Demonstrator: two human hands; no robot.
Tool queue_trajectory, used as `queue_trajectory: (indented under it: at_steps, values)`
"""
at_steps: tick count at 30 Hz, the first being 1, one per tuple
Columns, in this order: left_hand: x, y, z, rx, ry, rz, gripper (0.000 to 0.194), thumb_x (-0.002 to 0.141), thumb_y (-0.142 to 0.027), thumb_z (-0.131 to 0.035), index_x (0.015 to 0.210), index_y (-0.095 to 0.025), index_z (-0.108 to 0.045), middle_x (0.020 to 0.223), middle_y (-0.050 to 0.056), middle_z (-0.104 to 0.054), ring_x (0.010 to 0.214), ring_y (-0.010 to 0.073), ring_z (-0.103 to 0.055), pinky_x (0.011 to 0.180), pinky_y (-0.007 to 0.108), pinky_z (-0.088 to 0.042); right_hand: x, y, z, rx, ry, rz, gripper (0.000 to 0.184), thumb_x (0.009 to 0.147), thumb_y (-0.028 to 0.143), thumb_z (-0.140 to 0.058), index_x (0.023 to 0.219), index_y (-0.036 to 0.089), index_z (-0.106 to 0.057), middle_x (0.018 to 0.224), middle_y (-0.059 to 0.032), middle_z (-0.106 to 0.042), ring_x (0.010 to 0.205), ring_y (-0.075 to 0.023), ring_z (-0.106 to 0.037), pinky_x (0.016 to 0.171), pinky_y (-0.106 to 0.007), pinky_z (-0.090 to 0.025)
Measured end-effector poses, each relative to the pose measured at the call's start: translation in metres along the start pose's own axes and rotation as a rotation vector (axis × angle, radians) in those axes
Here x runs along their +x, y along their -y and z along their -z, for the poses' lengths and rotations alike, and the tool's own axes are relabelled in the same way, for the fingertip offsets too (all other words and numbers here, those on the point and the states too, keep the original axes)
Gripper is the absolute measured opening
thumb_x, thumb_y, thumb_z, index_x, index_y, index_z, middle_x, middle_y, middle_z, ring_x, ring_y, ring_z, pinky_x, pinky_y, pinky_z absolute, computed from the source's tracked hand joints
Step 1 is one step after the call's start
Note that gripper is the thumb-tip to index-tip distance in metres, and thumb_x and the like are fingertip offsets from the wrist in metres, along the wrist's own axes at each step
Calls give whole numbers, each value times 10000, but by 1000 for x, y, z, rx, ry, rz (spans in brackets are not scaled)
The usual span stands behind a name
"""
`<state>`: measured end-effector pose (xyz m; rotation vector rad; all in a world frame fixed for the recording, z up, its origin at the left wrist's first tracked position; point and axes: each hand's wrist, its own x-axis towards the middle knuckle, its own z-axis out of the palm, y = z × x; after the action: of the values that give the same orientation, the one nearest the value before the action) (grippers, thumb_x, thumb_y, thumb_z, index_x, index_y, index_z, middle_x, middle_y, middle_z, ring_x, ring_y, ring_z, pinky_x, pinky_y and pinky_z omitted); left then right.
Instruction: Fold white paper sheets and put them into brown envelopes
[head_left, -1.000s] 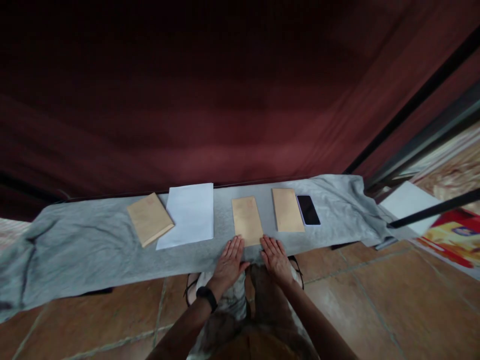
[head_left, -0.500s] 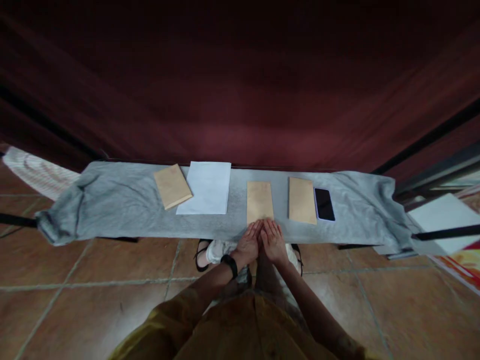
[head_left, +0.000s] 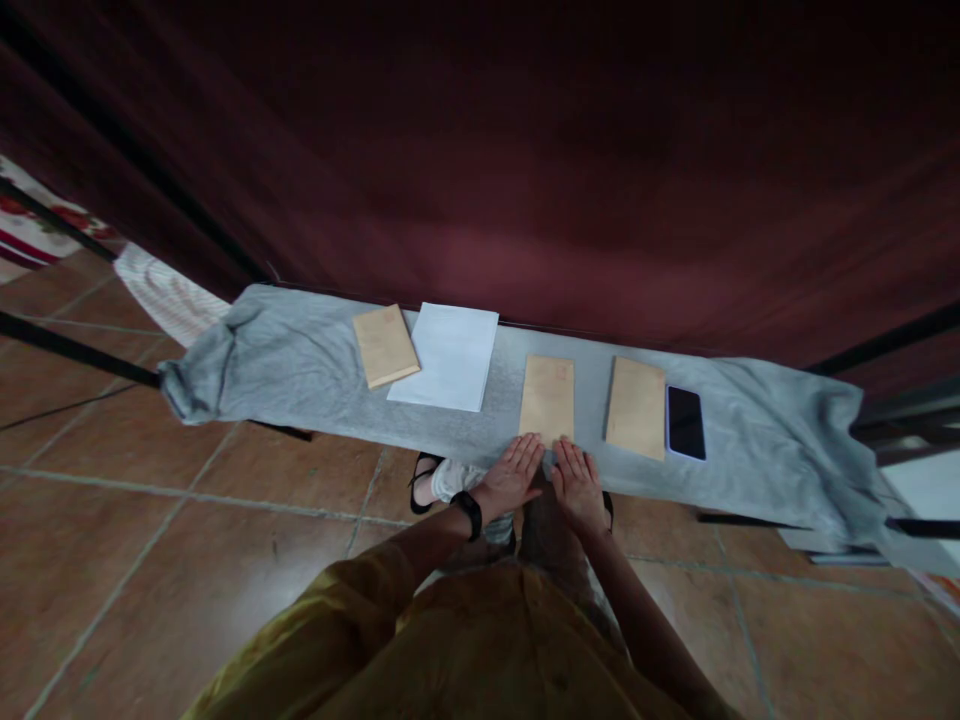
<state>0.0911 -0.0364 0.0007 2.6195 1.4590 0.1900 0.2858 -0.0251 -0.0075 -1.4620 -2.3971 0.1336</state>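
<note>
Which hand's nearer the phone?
Right. The right hand is at the middle envelope, by its near right corner, left of the phone, with the right envelope between. The left hand is by the near left corner, farther away.

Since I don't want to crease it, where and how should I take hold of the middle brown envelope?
Probably by its near corners, coming from your own side. The middle brown envelope lies flat on the grey cloth, its near end facing you, with your left hand and right hand at that end.
</note>
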Motion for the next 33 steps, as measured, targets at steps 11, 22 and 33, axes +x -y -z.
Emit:
queue_trajectory:
  at_steps: [11, 22, 33]
  values:
    - [-5, 2, 8, 134, 30, 27, 874, 931, -551, -550, 1515, 32, -261, 1614, 289, -163, 1516, 359, -144, 1246, 498, -170, -8, 1, -3, -80, -7, -26, 556, 1039, 328, -317, 1558, 129, -300, 1591, -148, -361, 1459, -259, -326, 1193, -478, -224]
    - [-4, 4, 4, 95, 15, 37, 780, 949, -427, -500, 1533, 10, -226, 1620, 269, -186, 1523, 325, -158, 1246, 512, -177, 5, 13, 0, 64, -75, -82, 512, 1051, 335, -270, 1462, 108, -474, 1502, -162, -494, 1449, -268, -363, 1198, -538, -231]
    - [28, 9, 11, -134, -129, 156, 508, 1017, -256, -286, 1496, -119, -385, 1570, 128, -410, 1482, 202, -321, 1223, 435, -288, 10, 25, -8, 67, -16, 12, 555, 966, 186, -394, 1517, 123, -383, 1540, -133, -453, 1469, -238, -337, 1218, -498, -264]
